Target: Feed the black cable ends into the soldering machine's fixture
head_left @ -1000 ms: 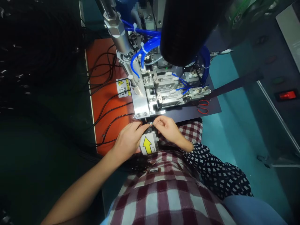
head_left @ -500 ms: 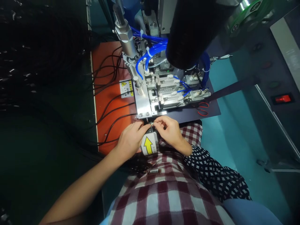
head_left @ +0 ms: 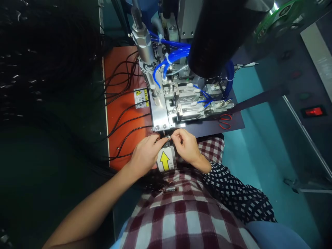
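Observation:
My left hand [head_left: 145, 151] is closed, thumb and forefinger pinched at the front edge of the machine [head_left: 162, 117]. My right hand [head_left: 187, 146] is closed in a pinch just to the right, its fingertips almost meeting the left thumb. A tiny light-coloured piece with specks of red [head_left: 169, 137] shows between the fingertips; it is too small to name, and the fingers cover most of it. Right below the hands is a label plate with a yellow arrow [head_left: 165, 161]. The bare metal block of the machine stands just beyond the fingers.
Black cables [head_left: 124, 136] cross the orange plate [head_left: 114, 121] to the left. Red-handled scissors [head_left: 225, 121] lie on the dark plate at right. Blue air hoses [head_left: 176, 53] and a thick black cylinder [head_left: 207, 41] rise over the machine. A dark mass of cables [head_left: 52, 62] fills the left.
The view has shifted slightly, so the machine sits a little further right. Both hands keep their pinch at the same spot, with the tiny piece showing a bit more between the fingertips.

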The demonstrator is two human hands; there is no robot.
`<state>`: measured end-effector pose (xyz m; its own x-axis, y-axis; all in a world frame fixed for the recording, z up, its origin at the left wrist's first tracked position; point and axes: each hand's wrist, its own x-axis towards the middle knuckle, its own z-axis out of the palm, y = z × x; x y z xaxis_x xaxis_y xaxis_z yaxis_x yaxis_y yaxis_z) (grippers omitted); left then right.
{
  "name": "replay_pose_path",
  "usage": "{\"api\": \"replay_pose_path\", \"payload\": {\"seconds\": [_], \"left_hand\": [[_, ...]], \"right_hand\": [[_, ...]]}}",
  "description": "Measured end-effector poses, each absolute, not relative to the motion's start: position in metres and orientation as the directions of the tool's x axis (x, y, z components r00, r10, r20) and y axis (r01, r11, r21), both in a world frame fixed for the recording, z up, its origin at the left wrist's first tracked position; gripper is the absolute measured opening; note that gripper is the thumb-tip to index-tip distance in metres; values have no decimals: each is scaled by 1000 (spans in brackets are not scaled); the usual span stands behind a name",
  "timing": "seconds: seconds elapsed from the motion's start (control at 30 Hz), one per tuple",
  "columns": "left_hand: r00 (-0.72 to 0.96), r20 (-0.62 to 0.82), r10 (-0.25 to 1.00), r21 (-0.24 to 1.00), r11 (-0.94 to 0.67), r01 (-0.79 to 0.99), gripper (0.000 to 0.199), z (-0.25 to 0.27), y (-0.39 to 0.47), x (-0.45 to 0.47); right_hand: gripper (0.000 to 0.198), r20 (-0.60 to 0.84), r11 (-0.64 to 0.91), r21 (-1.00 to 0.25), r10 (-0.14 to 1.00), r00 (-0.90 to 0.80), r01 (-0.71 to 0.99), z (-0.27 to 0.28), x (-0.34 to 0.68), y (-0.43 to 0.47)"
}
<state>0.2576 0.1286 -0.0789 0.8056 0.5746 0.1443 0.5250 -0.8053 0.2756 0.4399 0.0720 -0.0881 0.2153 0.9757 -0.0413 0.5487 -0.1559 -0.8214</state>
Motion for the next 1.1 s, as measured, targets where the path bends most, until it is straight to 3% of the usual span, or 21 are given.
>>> {"api": "replay_pose_path", "payload": {"seconds": [0.23,0.37,0.57,0.83,0.93,1.1], "left_hand": [[812,132,568,324,-799,506,38,-77,129,257],[774,137,618,399,-749,528,29,-75,127,256],[749,163,642,398,-737,546,23,-77,126,258],[764,239,600,389,-780,491,23,-77,129,260],[769,214,602,392,-775,497,26,-75,129,259],[783,207,586,405,-780,477,35,-76,130,257]], "right_hand": [[15,-209,-283,-853,955,210,439,-93,448,73],[16,-126,-236,-841,961,248,487,-87,448,69],[20,-36,-168,-780,974,225,603,-82,438,73],[13,5,-150,-829,961,275,539,-84,434,76],[13,-37,-172,-866,958,284,469,-84,435,75],[17,-242,-287,-946,934,263,149,-95,437,74]]}}
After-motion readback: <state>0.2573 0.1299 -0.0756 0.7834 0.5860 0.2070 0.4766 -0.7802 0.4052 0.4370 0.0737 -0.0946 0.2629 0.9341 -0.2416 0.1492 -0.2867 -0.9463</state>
